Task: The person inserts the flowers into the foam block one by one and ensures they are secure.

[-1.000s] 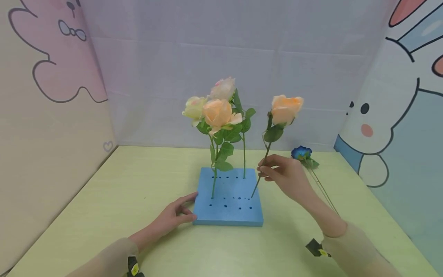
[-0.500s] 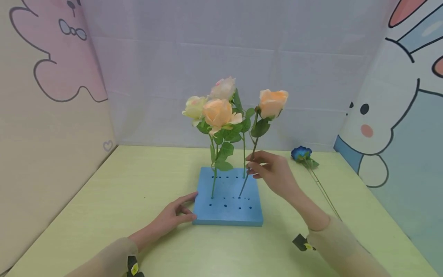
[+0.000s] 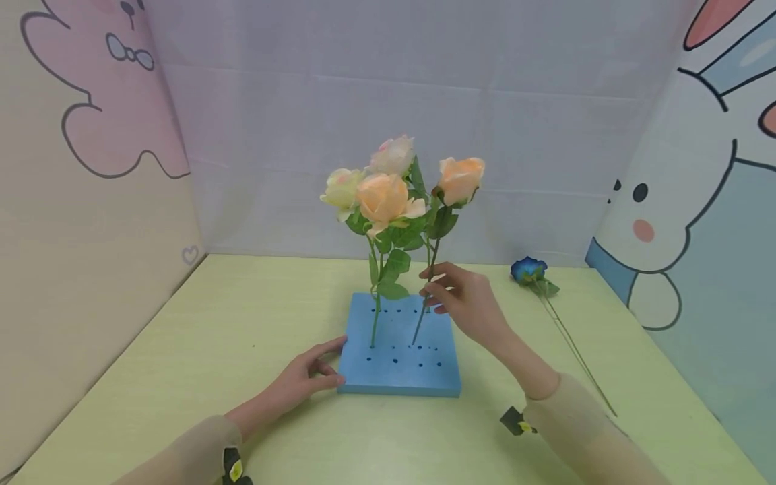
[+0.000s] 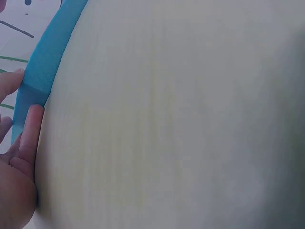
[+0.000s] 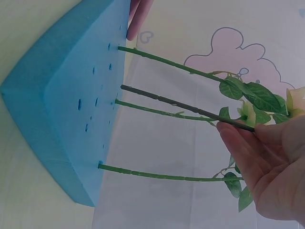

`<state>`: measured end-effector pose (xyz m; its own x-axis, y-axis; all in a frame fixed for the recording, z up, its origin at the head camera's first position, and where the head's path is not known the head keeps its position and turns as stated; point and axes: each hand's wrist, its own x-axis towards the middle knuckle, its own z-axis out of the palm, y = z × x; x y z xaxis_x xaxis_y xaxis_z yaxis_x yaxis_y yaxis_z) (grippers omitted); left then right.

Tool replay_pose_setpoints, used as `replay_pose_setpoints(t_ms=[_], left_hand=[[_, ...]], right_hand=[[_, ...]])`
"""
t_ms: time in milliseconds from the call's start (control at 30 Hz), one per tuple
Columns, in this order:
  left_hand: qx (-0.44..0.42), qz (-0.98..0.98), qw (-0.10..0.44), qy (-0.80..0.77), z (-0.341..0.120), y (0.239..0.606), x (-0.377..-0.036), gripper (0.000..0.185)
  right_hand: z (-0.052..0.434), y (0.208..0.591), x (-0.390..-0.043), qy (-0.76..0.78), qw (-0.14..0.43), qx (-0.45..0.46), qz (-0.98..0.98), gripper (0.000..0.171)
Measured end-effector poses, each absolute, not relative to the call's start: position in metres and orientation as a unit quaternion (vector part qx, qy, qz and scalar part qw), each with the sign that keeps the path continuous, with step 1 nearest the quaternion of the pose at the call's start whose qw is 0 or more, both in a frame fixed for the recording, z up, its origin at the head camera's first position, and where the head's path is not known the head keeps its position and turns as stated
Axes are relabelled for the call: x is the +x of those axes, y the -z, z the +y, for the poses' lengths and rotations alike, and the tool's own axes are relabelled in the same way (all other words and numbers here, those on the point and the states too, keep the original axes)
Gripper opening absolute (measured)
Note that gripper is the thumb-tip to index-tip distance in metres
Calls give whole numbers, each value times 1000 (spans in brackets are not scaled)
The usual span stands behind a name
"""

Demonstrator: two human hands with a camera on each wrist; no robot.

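Above the blue foam block point(image 3: 400, 360), right hand point(image 3: 463, 303) pinches the orange rose point(image 3: 459, 178) stem, near-upright, bloom tilted right.

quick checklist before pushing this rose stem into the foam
1. Right hand pinches the orange rose by its stem: ok.
2. Left hand touches the blue foam block at its near left corner: ok.
3. Stem tip is over the block's holes: ok.
4. Tip seated in a hole: not ok, the right wrist view shows a gap.
5. Stem upright: not ok, it leans.
6. The three planted roses stand upright: ok.
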<state>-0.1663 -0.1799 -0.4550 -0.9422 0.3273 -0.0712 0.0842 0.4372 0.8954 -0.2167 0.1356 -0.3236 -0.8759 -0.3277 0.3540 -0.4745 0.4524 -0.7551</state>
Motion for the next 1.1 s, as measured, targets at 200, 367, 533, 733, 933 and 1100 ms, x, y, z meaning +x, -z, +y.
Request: replay_pose_setpoints(t_ms=[200,367,533,733,933,1100], left_hand=[[123,841,116,-515,-180,456,-167,72],[126,841,115,-514,-180,457,-167,72],[127,839,115,-516,-179,457,-167,72],[129,838,114,-518,-179,456,-167,72],[129,838,115,-517,-179,456,-167,72],[128,840,115,-515,-178,455,-167,72]], right_hand=[[133,326,-220,-465,77,232,-851,16],[131,328,-222,-461,80,232,-853,16],[130,331,-223,-455,80,233,-856,16],[128,334,-224,-456,83,238,-853,15],[126,336,-225,-459,76,238,-853,16],[124,336,-225,-454,70,233,-857,16]])
